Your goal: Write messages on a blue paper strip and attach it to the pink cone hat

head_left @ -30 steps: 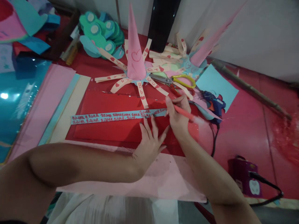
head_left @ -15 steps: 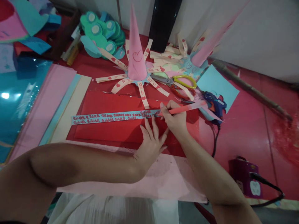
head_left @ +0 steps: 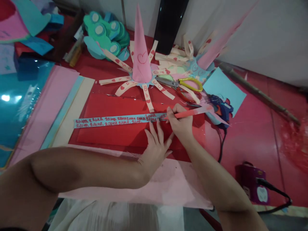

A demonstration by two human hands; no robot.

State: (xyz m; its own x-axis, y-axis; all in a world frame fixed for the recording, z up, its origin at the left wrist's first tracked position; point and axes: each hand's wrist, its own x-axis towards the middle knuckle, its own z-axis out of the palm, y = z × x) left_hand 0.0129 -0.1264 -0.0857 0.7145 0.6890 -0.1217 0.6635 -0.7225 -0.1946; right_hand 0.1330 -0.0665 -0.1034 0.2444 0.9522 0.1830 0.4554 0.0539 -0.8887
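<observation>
A long light-blue paper strip (head_left: 110,121), covered with rows of red handwriting, lies across a red sheet (head_left: 108,136). My right hand (head_left: 180,123) is closed around a red-and-pink marker (head_left: 192,112), its tip down at the strip's right end. My left hand (head_left: 155,141) rests flat with fingers spread, fingertips touching the strip's lower edge just left of the marker. Beyond the strip stands a pink paper cone (head_left: 141,64) with a drawn heart, and lettered cream paper strips fan out from its base.
Yellow-and-red-handled scissors (head_left: 190,84) and a dark blue glue gun (head_left: 222,109) lie to the right. Farther right is a purple power box (head_left: 255,183) with a black cable. Coloured sheets (head_left: 57,93) are stacked left. Green foam shapes (head_left: 103,32) and a bamboo stick (head_left: 260,89) lie behind.
My right hand and the marker have shifted very slightly to the right along the strip. My left hand stays in place.
</observation>
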